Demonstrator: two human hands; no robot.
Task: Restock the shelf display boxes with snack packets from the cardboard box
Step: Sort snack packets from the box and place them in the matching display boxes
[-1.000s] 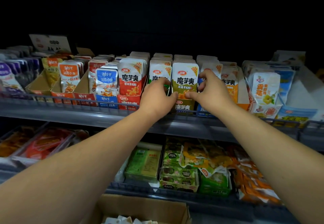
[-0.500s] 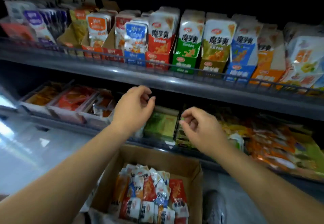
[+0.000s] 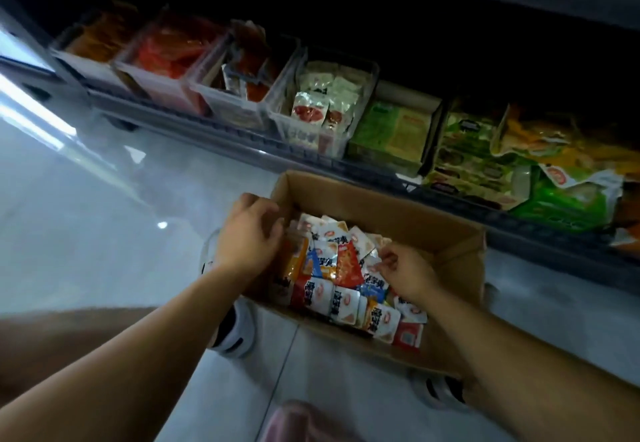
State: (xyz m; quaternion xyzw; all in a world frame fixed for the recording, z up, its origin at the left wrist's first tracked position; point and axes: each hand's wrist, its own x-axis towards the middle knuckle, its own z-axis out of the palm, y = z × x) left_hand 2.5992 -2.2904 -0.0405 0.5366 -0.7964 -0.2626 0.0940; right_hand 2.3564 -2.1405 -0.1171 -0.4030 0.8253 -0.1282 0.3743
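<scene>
An open cardboard box (image 3: 398, 213) stands on the floor below the lowest shelf, holding several red, orange, blue and white snack packets (image 3: 343, 268) in a loose pile. My left hand (image 3: 247, 240) hangs over the box's left side, its bent fingers reaching down onto the packets there. My right hand (image 3: 407, 273) is inside the box on the right, fingers curled, fingertips at the edge of a white packet. Whether it pinches that packet is unclear. The upper shelf's display boxes are out of view.
The lowest shelf runs across the top, carrying clear bins (image 3: 322, 109) of packets, a green carton (image 3: 391, 136) and loose green and orange bags (image 3: 554, 171). A white shoe (image 3: 235, 330) sits by the box's left corner and another shoe (image 3: 440, 389) under my right forearm. Pale floor tiles (image 3: 104, 233) lie left.
My view has dropped from the upper shelf to the box on the floor. Both hands left the display boxes, came down and now reach in among the packets.
</scene>
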